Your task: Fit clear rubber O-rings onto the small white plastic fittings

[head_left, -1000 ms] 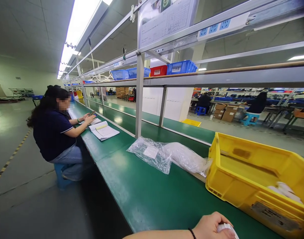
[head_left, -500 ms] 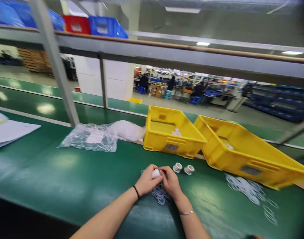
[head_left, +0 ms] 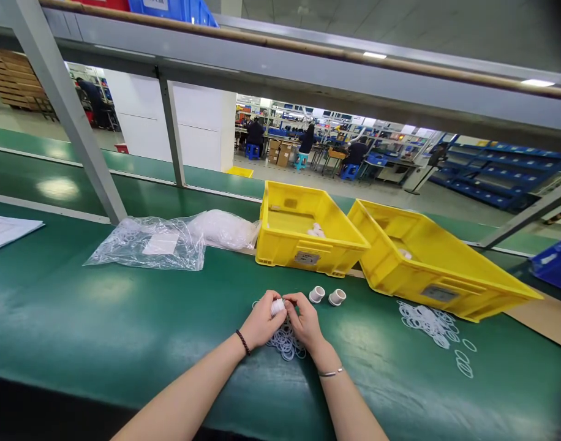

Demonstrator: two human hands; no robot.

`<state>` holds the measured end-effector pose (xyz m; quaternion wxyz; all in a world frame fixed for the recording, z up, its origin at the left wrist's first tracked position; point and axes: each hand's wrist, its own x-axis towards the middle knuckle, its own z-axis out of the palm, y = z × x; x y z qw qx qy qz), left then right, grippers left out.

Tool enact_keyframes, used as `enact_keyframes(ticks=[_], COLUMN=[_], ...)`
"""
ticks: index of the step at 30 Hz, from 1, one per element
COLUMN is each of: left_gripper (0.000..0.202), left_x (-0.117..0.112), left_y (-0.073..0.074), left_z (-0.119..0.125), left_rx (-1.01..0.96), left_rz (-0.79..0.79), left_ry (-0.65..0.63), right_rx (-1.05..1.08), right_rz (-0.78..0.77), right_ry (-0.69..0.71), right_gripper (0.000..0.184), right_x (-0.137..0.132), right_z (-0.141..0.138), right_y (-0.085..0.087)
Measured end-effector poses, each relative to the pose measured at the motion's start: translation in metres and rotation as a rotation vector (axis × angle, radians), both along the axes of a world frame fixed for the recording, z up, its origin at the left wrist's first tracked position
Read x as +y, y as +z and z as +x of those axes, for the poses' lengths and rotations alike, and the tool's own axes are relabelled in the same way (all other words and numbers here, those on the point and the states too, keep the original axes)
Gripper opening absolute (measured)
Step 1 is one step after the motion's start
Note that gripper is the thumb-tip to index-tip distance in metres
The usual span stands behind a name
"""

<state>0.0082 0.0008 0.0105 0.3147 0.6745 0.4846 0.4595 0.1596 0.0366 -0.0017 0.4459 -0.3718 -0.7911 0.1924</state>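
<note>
My left hand [head_left: 258, 323] is closed around a white plastic fitting [head_left: 277, 307] with what look like ridges on its side. Against the fitting's right end, my right hand [head_left: 307, 323] has its fingers pinched together. Whatever those fingertips hold, if anything, is hidden. Under both hands lies a pile of thin whitish rings [head_left: 287, 346], partly covered by them. Just right of my right hand, two white flanged fittings, a nearer-left fitting [head_left: 316, 294] and a right fitting [head_left: 337, 297], stand upright with their open ends up.
Two yellow bins, a left bin [head_left: 285, 248] and a right bin [head_left: 400, 275], sit behind, with small white parts inside. More rings [head_left: 430, 324] lie at right. A clear plastic bag [head_left: 133, 251], papers [head_left: 9, 231] and a slanted metal post [head_left: 69, 116] are at left.
The view has shifted, so the bench and bins appear higher and further left. Both hands stay together at the same fitting, with little visible change in their grip.
</note>
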Motion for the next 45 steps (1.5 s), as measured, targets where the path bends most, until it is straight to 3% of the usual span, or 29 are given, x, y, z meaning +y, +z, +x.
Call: enact_keyframes(ticks=[8, 12, 17, 23, 29, 35, 45], left_gripper=[0.009, 0.011, 0.019, 0.023, 0.026, 0.030, 0.036], left_x=[-0.001, -0.001, -0.003, -0.003, -0.004, -0.004, 0.001], left_y=[0.004, 0.003, 0.001, -0.004, -0.010, -0.008, 0.001], left_z=[-0.001, -0.003, -0.003, 0.004, 0.013, 0.021, 0.018], left_rx=[0.179, 0.292, 0.268, 0.010, -0.528, -1.007, -1.253], left_rz=[0.009, 0.060, 0.167, 0.147, -0.084, -0.309, -0.451], left_ry=[-0.082, -0.114, -0.140, -0.125, -0.106, -0.080, -0.129], right_rx=[0.090, 0.245, 0.539, 0.836, 0.925, 0.884, 0.732], right_rz=[-0.148, -0.348, -0.674, -0.963, -1.057, -1.009, -0.796], right_ry=[-0.032, -0.058, 0.077, 0.207, 0.269, 0.263, 0.197], right_gripper=[0.020, 0.023, 0.027, 0.027, 0.023, 0.023, 0.026], right_x=[-0.001, 0.001, 0.002, -0.003, -0.003, -0.002, -0.003], right_z=[-0.004, -0.010, -0.014, -0.014, -0.011, -0.012, -0.016], right_y=[-0.003, -0.007, -0.002, 0.007, 0.005, 0.003, 0.004])
